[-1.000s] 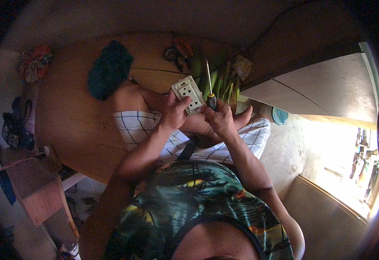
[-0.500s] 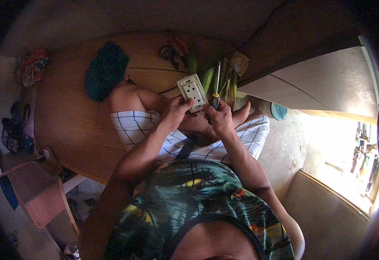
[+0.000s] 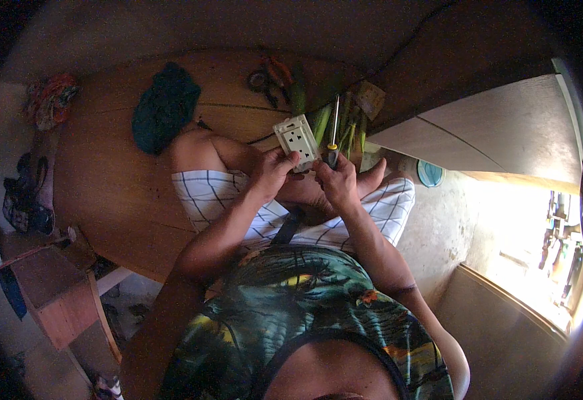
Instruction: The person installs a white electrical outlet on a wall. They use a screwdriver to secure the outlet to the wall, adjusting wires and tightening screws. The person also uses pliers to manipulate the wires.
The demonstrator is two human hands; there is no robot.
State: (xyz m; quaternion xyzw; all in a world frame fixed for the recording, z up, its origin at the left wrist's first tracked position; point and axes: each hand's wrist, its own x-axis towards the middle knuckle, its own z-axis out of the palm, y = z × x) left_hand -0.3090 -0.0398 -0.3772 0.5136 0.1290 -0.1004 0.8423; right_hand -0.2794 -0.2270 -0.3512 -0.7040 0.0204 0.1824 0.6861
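A cream double wall outlet (image 3: 295,137) is tilted up above my crossed legs, its sockets facing me. My left hand (image 3: 275,170) grips its lower left side, the thumb lying on the front face. In my closed right hand (image 3: 337,179) is a screwdriver (image 3: 334,131) with a dark and yellow handle, its metal shaft pointing up and away. The fingertips of that hand are also at the outlet's lower right edge. Whether they pinch the outlet too, I cannot tell. A dark cord (image 3: 260,139) runs toward the outlet from the left.
I sit on a wooden platform (image 3: 118,180). A teal cloth (image 3: 166,107) lies left of my knee. Beyond the outlet are orange-handled pliers (image 3: 278,72), a roll of dark tape (image 3: 257,80) and long green leaves (image 3: 348,123). A wooden cabinet (image 3: 465,127) borders the right.
Almost nothing differs. The view has shifted very slightly, while both hands keep the same hold on the outlet and screwdriver.
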